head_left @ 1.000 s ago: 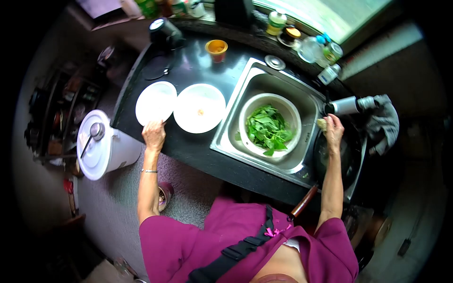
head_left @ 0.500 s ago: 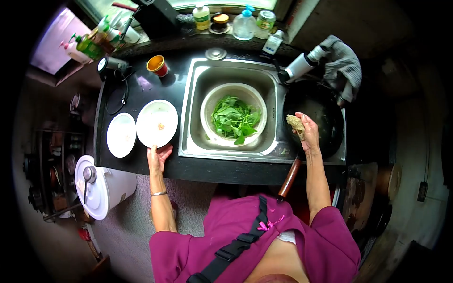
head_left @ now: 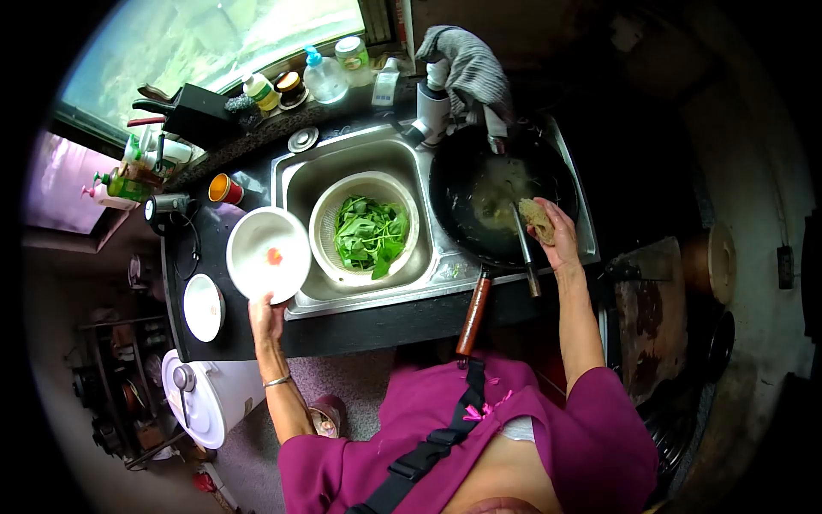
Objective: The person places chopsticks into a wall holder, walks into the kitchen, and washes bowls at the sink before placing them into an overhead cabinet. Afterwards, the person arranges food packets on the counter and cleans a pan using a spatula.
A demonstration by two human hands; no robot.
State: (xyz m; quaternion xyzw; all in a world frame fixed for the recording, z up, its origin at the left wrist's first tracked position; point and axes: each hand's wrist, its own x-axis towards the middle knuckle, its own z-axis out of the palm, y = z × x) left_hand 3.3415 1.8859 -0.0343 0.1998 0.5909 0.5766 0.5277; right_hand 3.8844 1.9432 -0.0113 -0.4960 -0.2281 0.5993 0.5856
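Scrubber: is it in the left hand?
No; the scrubber is in the right hand, while the left hand holds a white bowl by its rim.

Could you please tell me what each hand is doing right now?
Left hand: closed on the rim of a white bowl.
Right hand: holding a tan scrubber.

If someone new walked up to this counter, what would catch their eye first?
Probably the bright green leaves heaped in a pale colander inside the steel sink. Next, the big dark wok to their right, holding cloudy liquid, and the white bowl with an orange-red spot, held at its rim by the left hand.
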